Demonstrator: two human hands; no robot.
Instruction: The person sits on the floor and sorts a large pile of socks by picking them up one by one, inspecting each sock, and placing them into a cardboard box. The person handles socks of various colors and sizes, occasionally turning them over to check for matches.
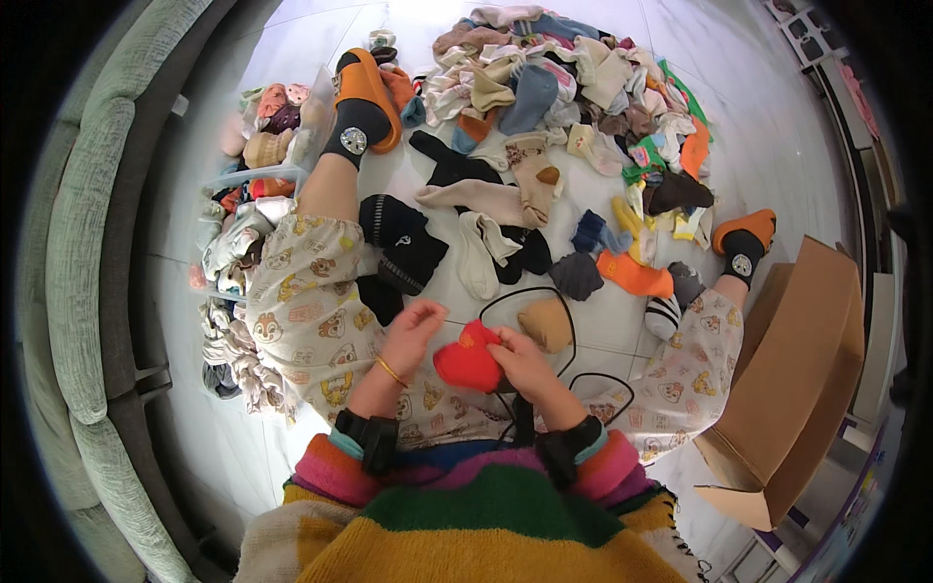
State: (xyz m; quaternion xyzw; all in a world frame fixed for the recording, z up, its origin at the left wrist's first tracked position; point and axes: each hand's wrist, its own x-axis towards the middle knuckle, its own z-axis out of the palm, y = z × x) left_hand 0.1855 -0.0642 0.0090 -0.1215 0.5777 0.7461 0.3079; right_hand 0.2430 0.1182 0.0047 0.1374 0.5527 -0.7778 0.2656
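Observation:
In front of my lap, my right hand [526, 365] grips the edge of a folded red sock [465, 361] with a small gold pattern. To its left, my left hand [414, 331] is raised with loosely bent fingers, apart from the sock and holding nothing. A rolled tan sock bundle [545, 325] lies on the floor just beyond my right hand. A dark grey bundle [576, 277] and an orange sock [635, 275] are farther out. White socks [478, 255] and black socks [405, 243] lie beyond my left hand.
A large heap of mixed socks [544, 83] spreads across the far floor. Clear bins [248, 177] of rolled socks stand left of my leg, near a grey sofa [87, 253]. An open cardboard box [792, 379] is at the right. A black cable [573, 340] loops near my right hand.

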